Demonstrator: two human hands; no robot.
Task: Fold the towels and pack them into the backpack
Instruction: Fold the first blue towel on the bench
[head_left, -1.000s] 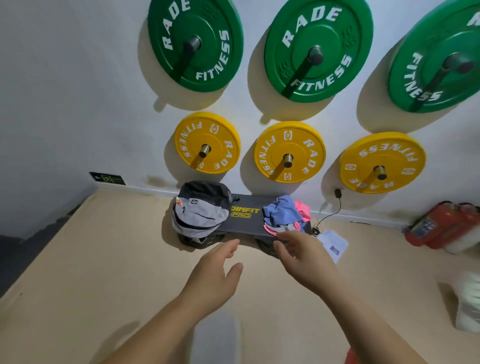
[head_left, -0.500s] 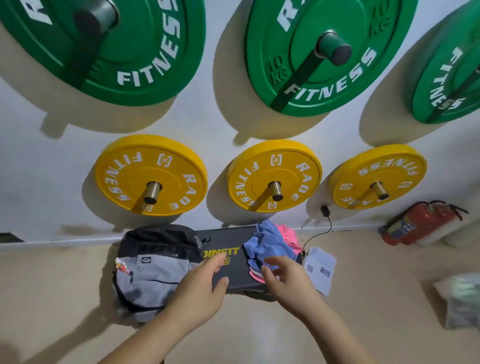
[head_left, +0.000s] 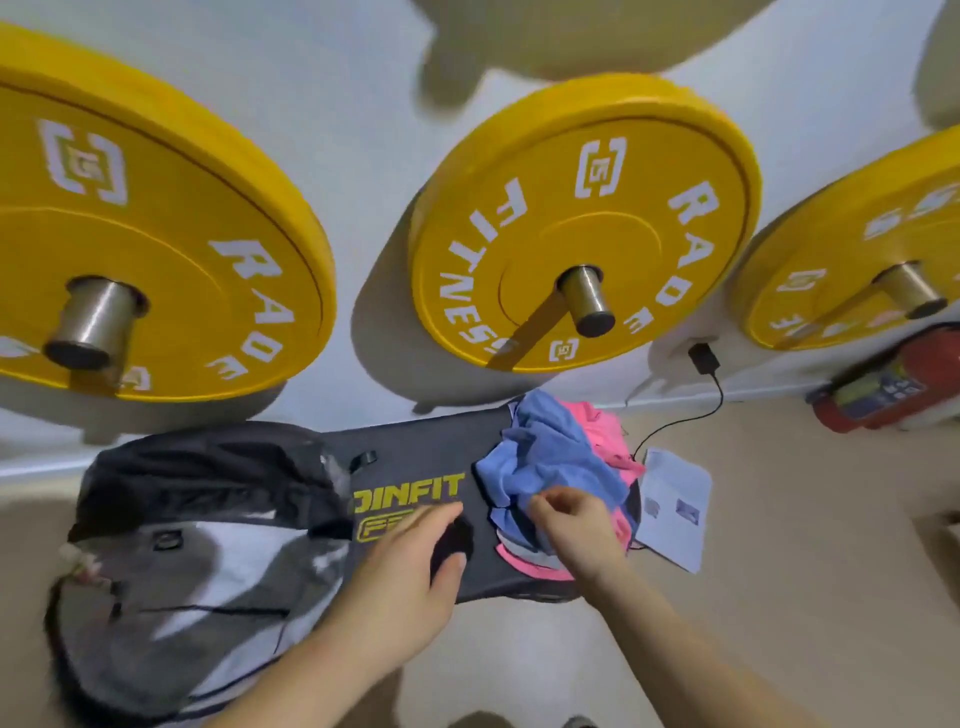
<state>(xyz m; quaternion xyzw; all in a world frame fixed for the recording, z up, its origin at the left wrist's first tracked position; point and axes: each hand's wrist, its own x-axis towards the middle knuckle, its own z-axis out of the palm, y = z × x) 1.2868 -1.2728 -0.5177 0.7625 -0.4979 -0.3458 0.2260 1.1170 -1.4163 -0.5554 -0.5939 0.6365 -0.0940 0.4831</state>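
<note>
Step in hand: first pickup, nothing folded or packed yet. Towels lie as a crumpled heap on the right end of the black surface (head_left: 415, 447), which sits on the floor against the wall. The blue towel (head_left: 550, 462) is on top and the pink towel (head_left: 602, 431) shows behind it, with more pink at the near edge.

The right hand (head_left: 571, 525) is on the near side of the heap. Its grip looks closed, fingers curled and pinching the blue towel's near edge, though the frame is a bit blurred. The left hand (head_left: 405, 577) is over the middle of the surface, just beside the heap. Its grip is apart, fingers straight, holding nothing; contact with the surface can't be told.

The backpack (head_left: 197, 525), grey and black, lies on the left end of the surface. Whether its mouth is open can't be told.

Next move, as a judgement: lift the blue towel free of the pink one. The left hand takes a second corner so the cloth can be spread flat for folding. The pink towel may drag along, since the two are bunched together.

Also in view: a leaflet (head_left: 675, 499) on the floor, right of the heap, and yellow weight plates (head_left: 582, 218) on the wall.
</note>
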